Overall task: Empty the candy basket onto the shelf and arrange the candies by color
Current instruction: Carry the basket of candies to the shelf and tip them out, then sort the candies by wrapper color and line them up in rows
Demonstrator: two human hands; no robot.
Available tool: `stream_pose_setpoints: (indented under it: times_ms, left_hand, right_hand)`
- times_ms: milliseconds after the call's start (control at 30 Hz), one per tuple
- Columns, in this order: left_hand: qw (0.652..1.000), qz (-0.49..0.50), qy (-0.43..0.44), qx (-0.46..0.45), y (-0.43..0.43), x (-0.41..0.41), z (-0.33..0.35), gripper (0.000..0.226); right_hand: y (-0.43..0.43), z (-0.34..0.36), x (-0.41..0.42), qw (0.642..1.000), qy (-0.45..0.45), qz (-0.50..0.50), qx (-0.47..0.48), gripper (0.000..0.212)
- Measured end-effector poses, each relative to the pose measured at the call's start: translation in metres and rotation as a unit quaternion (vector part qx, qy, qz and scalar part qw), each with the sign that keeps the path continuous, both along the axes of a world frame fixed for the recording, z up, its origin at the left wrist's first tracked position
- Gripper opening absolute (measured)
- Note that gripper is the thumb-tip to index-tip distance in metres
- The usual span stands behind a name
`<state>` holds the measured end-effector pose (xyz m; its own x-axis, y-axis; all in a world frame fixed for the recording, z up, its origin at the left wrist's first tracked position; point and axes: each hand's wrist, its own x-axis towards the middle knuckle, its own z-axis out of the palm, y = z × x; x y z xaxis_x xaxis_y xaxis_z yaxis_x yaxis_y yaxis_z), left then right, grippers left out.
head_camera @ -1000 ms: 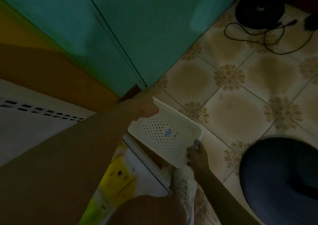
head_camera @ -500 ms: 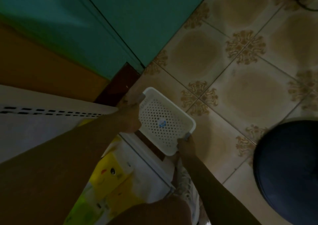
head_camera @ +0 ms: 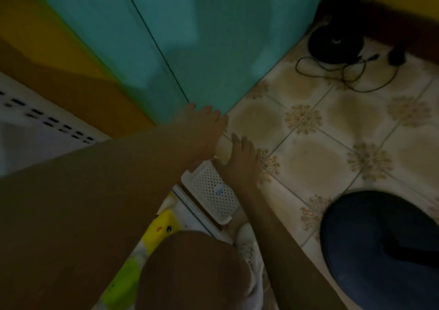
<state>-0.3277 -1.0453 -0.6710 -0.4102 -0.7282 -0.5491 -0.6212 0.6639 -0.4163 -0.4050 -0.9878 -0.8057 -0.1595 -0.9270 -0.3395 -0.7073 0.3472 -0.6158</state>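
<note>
A white perforated basket lies on the floor below my arms, bottom side up with a small blue label showing. My left hand hovers above and beyond it with straight fingers, holding nothing. My right hand is spread flat just past the basket's far end, fingers extended, gripping nothing. No candies are visible in this dim view.
A white slotted shelf is at the left. A teal cabinet stands ahead. A yellow-green printed item lies by my knee. A dark round stool is at right, a black fan base with cords behind.
Both hands let go of the basket, which now rests on the floor nearer my foot. My hands rose and opened above it; the view tilted up.
</note>
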Motion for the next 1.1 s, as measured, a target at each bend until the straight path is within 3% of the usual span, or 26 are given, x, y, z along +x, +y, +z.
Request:
stream_pose_setpoints:
  times_ms: [133,300,500,600,767,967,1100]
  left_hand:
    - [0.992,-0.018,0.070,-0.106,0.031,0.002,0.096,0.079]
    - [0.966,0.033,0.162,-0.199,0.113,0.027,0.196,0.081]
    - [0.887,0.074,0.349,-0.295,0.257,0.090,0.255,0.076]
    - [0.825,0.081,0.407,-0.383,0.326,0.137,0.253,0.073]
    - [0.795,0.239,0.382,-0.406,0.416,0.235,0.210,0.075]
    - [0.722,0.402,0.364,-0.429,0.469,0.317,0.188,0.095]
    - [0.659,0.524,0.368,-0.396,0.477,0.344,0.169,0.119]
  right_hand:
    - [0.010,0.090,-0.024,0.990,0.027,0.000,-0.137,0.080]
    - [0.070,0.200,-0.030,0.963,0.054,0.036,-0.261,0.079]
    - [0.166,0.313,0.008,0.922,0.058,0.128,-0.362,0.074]
    - [0.203,0.337,0.063,0.885,0.017,0.236,-0.400,0.070]
    - [0.242,0.334,0.177,0.845,0.025,0.405,-0.347,0.066]
    - [0.248,0.317,0.259,0.818,0.086,0.489,-0.292,0.079]
    - [0.240,0.317,0.288,0.777,0.128,0.521,-0.328,0.085]
